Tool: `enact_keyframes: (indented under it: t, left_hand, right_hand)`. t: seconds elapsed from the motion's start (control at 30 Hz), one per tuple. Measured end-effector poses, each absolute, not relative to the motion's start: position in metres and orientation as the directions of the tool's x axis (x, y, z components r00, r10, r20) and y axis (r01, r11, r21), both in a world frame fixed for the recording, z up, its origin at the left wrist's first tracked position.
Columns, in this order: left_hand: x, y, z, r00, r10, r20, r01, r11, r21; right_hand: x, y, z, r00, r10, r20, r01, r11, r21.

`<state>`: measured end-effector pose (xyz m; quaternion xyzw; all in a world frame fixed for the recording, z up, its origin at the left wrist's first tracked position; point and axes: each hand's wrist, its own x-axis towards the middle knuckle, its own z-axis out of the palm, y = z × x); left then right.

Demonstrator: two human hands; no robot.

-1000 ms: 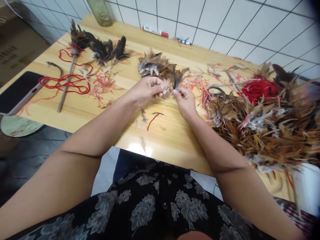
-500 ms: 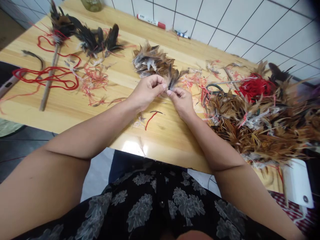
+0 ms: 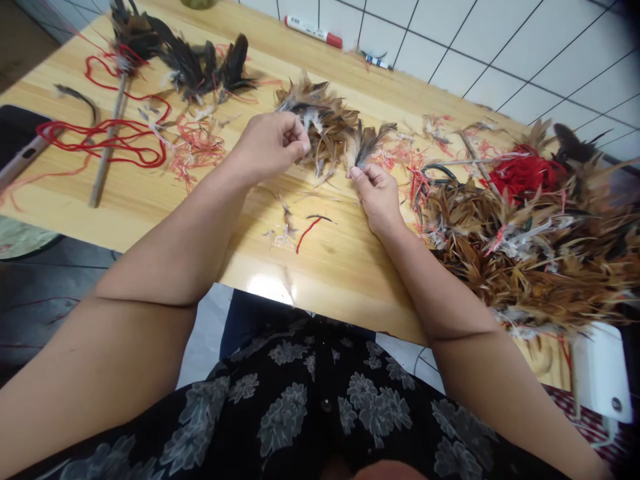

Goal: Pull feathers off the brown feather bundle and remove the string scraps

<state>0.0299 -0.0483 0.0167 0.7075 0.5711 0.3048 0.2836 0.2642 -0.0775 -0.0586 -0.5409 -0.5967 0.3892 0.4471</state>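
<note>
My right hand [image 3: 379, 195] pinches a small bunch of dark and brown feathers [image 3: 369, 145] by its base, tips pointing up and away. To its left, my left hand [image 3: 275, 145] is closed, thumb against curled fingers, beside the near-left side of a brown feather pile [image 3: 323, 120]. Whether a bit of feather sits in that pinch cannot be made out. On the tabletop below the hands lie a short red string [image 3: 307, 235], a thin dark quill [image 3: 320, 217] and some loose fluff [image 3: 283, 227].
A stick tied with black feathers [image 3: 107, 143], a loop of red cord [image 3: 135, 157] and a phone [image 3: 23, 147] lie left. At right are a large brown feather heap [image 3: 525, 260], a red string bundle [image 3: 525, 175] and scissors [image 3: 440, 173]. Markers [image 3: 314, 31] lie by the tiled wall.
My left hand has moved left, away from the right hand and the small feather bunch. My right hand still holds the bunch. The view has shifted slightly.
</note>
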Motion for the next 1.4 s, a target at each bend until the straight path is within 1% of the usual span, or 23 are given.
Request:
enact_keyframes:
  t: [0.1,0.27,0.4,0.47,0.53,0.6,0.67,0.7,0.77,0.87,0.97,1.2,1.4]
  left_hand:
    - [0.028,-0.051,0.023,0.245,0.969,0.032,0.748,-0.21,0.63]
    - [0.039,-0.053,0.001,0.4,0.916,0.017,0.765,-0.344,0.545]
    - [0.044,-0.052,-0.019,0.412,0.911,0.028,0.787,-0.371,0.493]
    - [0.042,-0.05,-0.023,0.393,0.918,0.045,0.774,-0.357,0.523]
    - [0.04,-0.048,-0.024,0.375,0.924,0.078,0.712,-0.342,0.613]
    - [0.039,-0.047,-0.022,0.352,0.93,0.102,0.583,-0.303,0.754]
    - [0.041,-0.047,-0.02,0.34,0.937,0.083,0.403,-0.225,0.887]
    - [0.043,-0.048,-0.019,0.343,0.937,0.064,0.314,-0.178,0.932]
    - [0.049,-0.051,-0.018,0.351,0.936,0.03,0.173,-0.096,0.98]
    - [0.057,-0.056,-0.019,0.342,0.94,0.013,0.06,-0.035,0.998]
    - [0.061,-0.058,-0.022,0.325,0.945,0.031,0.027,-0.042,0.999]
    - [0.065,-0.057,-0.032,0.308,0.943,0.122,0.071,-0.151,0.986]
    - [0.061,-0.051,-0.031,0.379,0.915,0.135,0.122,-0.194,0.973]
  right_hand:
    - [0.266,-0.076,-0.062,-0.021,0.994,0.106,0.281,0.108,-0.954]
    - [0.268,-0.075,-0.066,-0.026,0.988,0.153,0.259,0.154,-0.954]
    - [0.268,-0.074,-0.068,-0.025,0.984,0.175,0.252,0.176,-0.952]
    - [0.268,-0.074,-0.068,-0.026,0.983,0.181,0.257,0.181,-0.949]
    - [0.269,-0.073,-0.069,-0.028,0.981,0.194,0.254,0.194,-0.947]
    - [0.269,-0.072,-0.071,-0.032,0.978,0.204,0.253,0.206,-0.945]
    - [0.269,-0.07,-0.072,-0.033,0.978,0.207,0.258,0.208,-0.943]
    - [0.269,-0.07,-0.073,-0.035,0.978,0.206,0.259,0.208,-0.943]
    - [0.269,-0.069,-0.074,-0.04,0.979,0.201,0.256,0.205,-0.945]
    - [0.268,-0.07,-0.074,-0.058,0.981,0.183,0.251,0.192,-0.949]
    - [0.266,-0.071,-0.073,-0.077,0.98,0.183,0.255,0.197,-0.947]
    - [0.266,-0.072,-0.069,-0.164,0.967,0.194,0.258,0.232,-0.938]
    - [0.265,-0.073,-0.068,-0.131,0.973,0.192,0.261,0.221,-0.94]
